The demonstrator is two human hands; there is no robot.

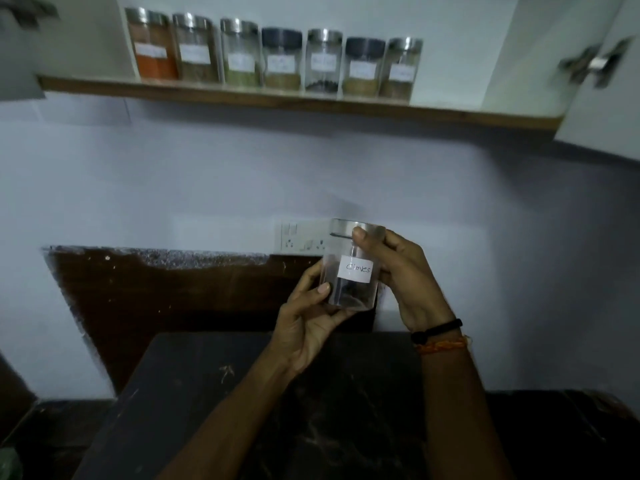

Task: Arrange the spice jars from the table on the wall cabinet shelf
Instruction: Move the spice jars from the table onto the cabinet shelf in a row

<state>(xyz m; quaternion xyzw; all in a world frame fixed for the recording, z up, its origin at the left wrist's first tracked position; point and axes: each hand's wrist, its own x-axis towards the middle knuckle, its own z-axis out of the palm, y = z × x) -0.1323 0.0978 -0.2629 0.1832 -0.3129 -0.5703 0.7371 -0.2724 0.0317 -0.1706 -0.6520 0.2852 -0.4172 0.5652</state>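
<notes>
Seven spice jars point(273, 58) are already lined up on the cabinet shelf point(298, 100). The cloves jar point(353, 268) is held above the table point(214, 386), gripped by left hand point(308, 327) and right hand point(405, 271); likely the last one to shelve.

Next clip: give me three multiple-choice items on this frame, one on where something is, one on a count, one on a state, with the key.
1. Where is the cloves jar?
A. on the shelf
B. held in both hands above the table
C. lying on the table

2. How many jars stand on the shelf?
A. five
B. seven
C. nine

3. What state is the cloves jar in?
A. lid on
B. lid off
C. tipped over

Key: 1 B, the left hand grips its base and the right hand its lid end, over the table. 2 B, seven stand in one row. 3 A, the metal lid sits on top.
</notes>
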